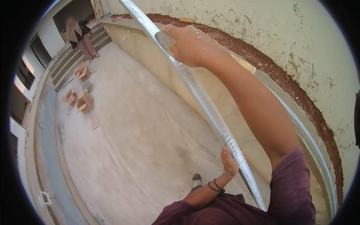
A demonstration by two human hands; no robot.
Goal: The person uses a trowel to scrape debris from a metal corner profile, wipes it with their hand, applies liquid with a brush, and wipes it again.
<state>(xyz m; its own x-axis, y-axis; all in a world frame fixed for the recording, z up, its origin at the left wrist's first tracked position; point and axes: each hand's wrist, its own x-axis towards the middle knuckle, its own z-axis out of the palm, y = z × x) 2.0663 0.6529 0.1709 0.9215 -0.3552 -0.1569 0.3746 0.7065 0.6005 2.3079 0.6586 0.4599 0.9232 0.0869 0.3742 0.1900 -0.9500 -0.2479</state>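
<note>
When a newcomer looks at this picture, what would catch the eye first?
The long silvery metal bar strikes first, running diagonally across the view, with the right hand at its upper part and the left hand lower down. Next come the open cardboard boxes on the floor at left, and a person by the steps at upper left.

Soft daylight is falling all around me, spreading over the pale floor [127, 150]. The metal strip [204, 101] is glinting white, the far doorway [79, 9] is sitting dark, straight edges are bending outward, and a distant head [72, 21] is blurring.
</note>
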